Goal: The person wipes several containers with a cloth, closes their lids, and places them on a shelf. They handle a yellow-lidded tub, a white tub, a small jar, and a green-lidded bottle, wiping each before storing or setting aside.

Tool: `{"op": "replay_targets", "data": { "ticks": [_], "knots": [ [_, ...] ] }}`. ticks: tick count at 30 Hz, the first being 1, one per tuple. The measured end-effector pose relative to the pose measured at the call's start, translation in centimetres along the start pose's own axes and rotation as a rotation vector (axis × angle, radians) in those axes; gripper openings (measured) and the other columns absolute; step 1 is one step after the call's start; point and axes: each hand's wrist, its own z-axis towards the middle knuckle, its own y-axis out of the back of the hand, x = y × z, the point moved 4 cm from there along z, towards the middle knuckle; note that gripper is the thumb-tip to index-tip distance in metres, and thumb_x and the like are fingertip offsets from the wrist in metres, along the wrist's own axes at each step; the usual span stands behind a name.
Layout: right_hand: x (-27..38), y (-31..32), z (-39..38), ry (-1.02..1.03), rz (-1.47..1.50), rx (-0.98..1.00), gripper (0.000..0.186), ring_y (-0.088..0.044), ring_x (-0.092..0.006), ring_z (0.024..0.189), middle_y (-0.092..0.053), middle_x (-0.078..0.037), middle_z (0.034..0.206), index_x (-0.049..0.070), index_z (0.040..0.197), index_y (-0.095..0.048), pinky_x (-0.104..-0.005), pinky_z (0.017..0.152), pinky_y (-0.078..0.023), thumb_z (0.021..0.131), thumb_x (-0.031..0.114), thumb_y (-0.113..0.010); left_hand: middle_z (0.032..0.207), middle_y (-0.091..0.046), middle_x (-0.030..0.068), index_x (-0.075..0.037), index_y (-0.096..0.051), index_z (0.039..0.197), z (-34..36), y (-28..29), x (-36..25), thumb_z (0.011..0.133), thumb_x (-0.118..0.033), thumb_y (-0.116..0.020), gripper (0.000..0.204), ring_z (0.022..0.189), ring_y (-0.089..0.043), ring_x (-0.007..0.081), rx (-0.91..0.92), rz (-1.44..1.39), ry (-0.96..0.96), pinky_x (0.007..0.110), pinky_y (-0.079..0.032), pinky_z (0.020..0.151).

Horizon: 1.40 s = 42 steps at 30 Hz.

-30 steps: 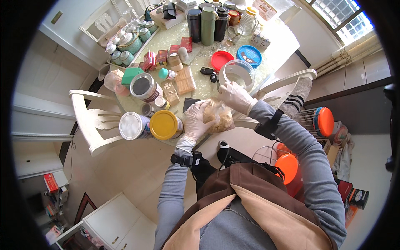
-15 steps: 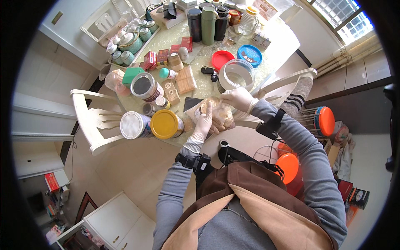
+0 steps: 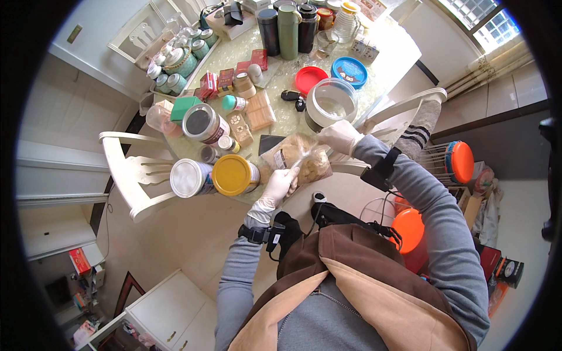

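Left hand point(image 3: 281, 184) pinches bag point(image 3: 314, 168), near side — right hand point(image 3: 341, 137), far right, grip can't tell. Best hold bag low — gently.

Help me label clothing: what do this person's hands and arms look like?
The left hand and right hand wear thin white gloves. Long grey sleeves cover both arms, each circled by a black strap; the left one carries a black box with a small white mark.
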Motion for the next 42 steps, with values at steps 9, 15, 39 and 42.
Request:
{"op": "replay_targets", "data": {
  "ticks": [9, 15, 39, 42],
  "knots": [
    [0.3, 0.3, 0.6, -0.175, 0.108, 0.184, 0.013, -0.066, -0.0313, 0.07, -0.065, -0.012, 0.071, 0.013, 0.083, -0.067, -0.0411, 0.061, -0.052, 0.081, 0.023, -0.059, 0.054, -0.055, -0.0002, -0.006, -0.058, 0.062, -1.7, 2.2, -0.3, 0.093, -0.034, -0.057, 0.041, 0.045, -0.051, 0.0067, -0.024, 0.122, -0.024, 0.023, -0.038, 0.04],
    [3.6, 4.8, 0.2, -0.125, 0.705, -0.122, 0.027, -0.064, -0.0321, 0.065, -0.064, -0.016, 0.073, 0.01, 0.104, -0.067, -0.038, 0.064, -0.051, 0.079, 0.018, -0.065, 0.067, -0.059, 0.0187, -0.002, -0.062, 0.083, -2.9, -1.7, -7.4, 0.092, -0.031, -0.05, 0.033, 0.065, -0.06, 0.0339, -0.257, 0.699, -0.333, 0.041, -0.045, 0.061],
    [2.2, 25.0, -7.0, -0.324, 0.999, -0.924, 0.013, -0.058, -0.01, 0.072, -0.064, -0.005, 0.088, 0.001, 0.095, -0.065, -0.0221, 0.064, -0.047, 0.091, 0.011, -0.058, 0.079, -0.063, 0.0027, -0.008, -0.034, 0.145, -17.9, 7.1, -20.6, 0.09, -0.004, -0.057, 0.06, 0.069, -0.056, 0.0096, -0.186, 0.7, -0.717, 0.026, -0.047, 0.068],
    [-1.1, 29.4, -10.2, -0.582, 1.119, -1.158, 0.025, -0.055, -0.0082, 0.074, -0.063, -0.004, 0.091, -0.002, 0.107, -0.064, -0.0202, 0.063, -0.044, 0.095, 0.018, -0.054, 0.093, -0.069, 0.0101, -0.014, 0.004, 0.15, -20.2, 11.1, -18.7, 0.094, -0.011, -0.055, 0.082, 0.062, -0.057, 0.0105, -0.34, 0.392, -0.618, 0.023, -0.048, 0.06]
  ]
}}
